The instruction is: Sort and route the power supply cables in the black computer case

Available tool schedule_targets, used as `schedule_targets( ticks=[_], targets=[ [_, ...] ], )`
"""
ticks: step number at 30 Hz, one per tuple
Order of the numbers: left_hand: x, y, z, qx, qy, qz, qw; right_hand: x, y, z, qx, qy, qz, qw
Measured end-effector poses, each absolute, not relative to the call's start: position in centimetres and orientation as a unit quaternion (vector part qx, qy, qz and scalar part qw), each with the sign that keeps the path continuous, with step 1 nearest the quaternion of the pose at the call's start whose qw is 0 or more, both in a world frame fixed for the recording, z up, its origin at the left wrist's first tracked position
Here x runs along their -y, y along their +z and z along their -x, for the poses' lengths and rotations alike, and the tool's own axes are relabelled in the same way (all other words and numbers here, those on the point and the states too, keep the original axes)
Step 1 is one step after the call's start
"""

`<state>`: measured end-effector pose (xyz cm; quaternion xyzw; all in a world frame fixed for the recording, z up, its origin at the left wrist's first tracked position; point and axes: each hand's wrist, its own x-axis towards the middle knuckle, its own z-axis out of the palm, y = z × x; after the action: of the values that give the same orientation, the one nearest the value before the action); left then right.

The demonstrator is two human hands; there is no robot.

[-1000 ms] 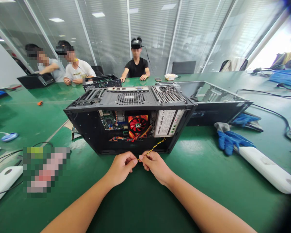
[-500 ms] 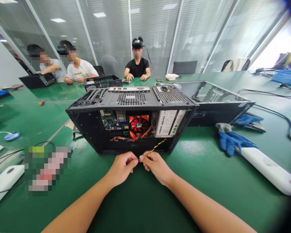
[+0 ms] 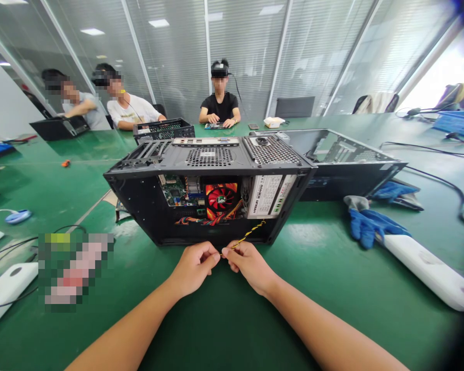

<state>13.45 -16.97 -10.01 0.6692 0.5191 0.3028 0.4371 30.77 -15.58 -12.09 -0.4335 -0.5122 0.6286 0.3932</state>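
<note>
Between my hands runs a twisted yellow-and-black wire (image 3: 251, 232), its far end standing out free toward the computer case. My left hand (image 3: 196, 268) pinches the near end between thumb and forefinger. Close beside it, my right hand (image 3: 249, 265) grips the same wire a little further along. Just beyond both hands, the black computer case (image 3: 135, 198) lies with its open side facing me. Inside it show a red cooling fan (image 3: 221, 198), a circuit board (image 3: 172, 190), a bundle of coloured cables (image 3: 201, 220) and a labelled power supply (image 3: 269, 197).
A second case (image 3: 348, 178) stands behind on the right. Blue gloves (image 3: 371, 226) rest by a white power bank-like bar (image 3: 425, 268). At left are a white device (image 3: 13, 283) with black cables and a blurred patch. Three people sit across the green table (image 3: 325, 288).
My hands and the wire have hardly moved. Across the table, the person in black has shifted their hands over a flat item, and the person in white has leaned to the right.
</note>
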Motion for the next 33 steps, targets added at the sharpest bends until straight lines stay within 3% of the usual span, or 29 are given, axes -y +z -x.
schedule_targets(
  ticks=[33],
  targets=[
    [17.44,-9.75,-13.84,-0.494,0.353,-0.745,0.276,15.60,-12.61,-30.72,0.424,0.689,0.397,0.434]
  ],
)
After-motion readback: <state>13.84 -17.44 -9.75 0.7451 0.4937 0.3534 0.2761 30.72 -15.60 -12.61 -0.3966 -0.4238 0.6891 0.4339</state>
